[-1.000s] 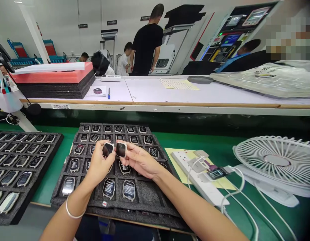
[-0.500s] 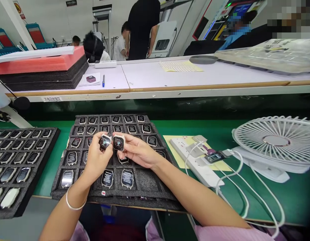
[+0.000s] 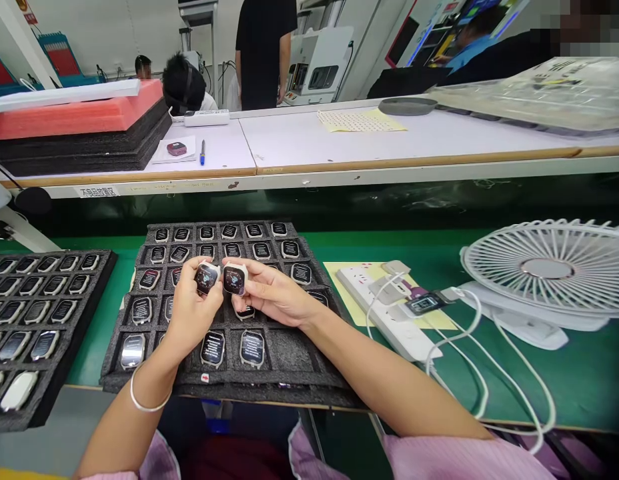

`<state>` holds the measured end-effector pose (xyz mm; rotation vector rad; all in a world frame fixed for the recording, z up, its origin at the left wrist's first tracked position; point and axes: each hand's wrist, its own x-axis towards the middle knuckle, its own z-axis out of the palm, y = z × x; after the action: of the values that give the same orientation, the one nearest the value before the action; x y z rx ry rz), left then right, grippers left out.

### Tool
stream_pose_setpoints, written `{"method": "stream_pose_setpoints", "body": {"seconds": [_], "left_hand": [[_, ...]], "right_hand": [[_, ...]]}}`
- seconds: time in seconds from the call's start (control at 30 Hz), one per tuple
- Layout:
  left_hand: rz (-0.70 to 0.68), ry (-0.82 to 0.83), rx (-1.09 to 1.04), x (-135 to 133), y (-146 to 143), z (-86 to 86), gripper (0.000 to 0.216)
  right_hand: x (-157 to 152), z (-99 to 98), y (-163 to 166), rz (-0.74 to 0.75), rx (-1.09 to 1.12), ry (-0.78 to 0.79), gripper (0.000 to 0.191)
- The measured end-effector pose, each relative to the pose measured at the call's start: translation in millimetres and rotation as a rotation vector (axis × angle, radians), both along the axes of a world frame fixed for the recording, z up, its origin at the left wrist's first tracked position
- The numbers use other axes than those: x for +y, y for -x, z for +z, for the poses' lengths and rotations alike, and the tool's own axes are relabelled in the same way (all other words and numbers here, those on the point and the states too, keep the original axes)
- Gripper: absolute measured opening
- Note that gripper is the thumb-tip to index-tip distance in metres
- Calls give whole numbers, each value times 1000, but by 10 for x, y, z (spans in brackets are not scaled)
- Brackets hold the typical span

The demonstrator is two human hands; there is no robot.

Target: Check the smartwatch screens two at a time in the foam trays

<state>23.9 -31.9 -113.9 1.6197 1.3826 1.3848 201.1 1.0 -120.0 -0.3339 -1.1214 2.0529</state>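
Note:
My left hand (image 3: 195, 310) is closed around a square smartwatch body (image 3: 207, 277) with a lit face. In my right hand (image 3: 274, 293) is a second, similar smartwatch body (image 3: 235, 279), pinched between thumb and fingers, its screen also lit. The two watches are side by side, faces up towards me, over a black foam tray (image 3: 292, 357). Strapless watches fill many of the tray's compartments, such as one watch (image 3: 252, 349) in the front row showing text. Parts of the middle rows are hidden behind my hands.
Another foam tray (image 3: 107, 293) of watches lies at the left. To the right are a white power strip (image 3: 389, 313) with cables and a white fan (image 3: 544, 267). Behind runs a raised shelf (image 3: 289, 147) with foam sheets (image 3: 79, 127), a pen (image 3: 202, 153) and a dark red watch (image 3: 176, 149).
Both hands keep their hold on the two watches, almost unmoved over the tray. The camera view has shifted slightly. A standing person in the background appears further left.

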Motion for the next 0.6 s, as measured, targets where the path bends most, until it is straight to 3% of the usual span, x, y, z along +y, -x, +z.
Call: {"method": "stream_pose_setpoints", "body": {"seconds": [0.6], "left_hand": [[11,22,5,2,-3,-4,33]], "right_hand": [[-13,-1,5,-11,-7,2,47]]}}
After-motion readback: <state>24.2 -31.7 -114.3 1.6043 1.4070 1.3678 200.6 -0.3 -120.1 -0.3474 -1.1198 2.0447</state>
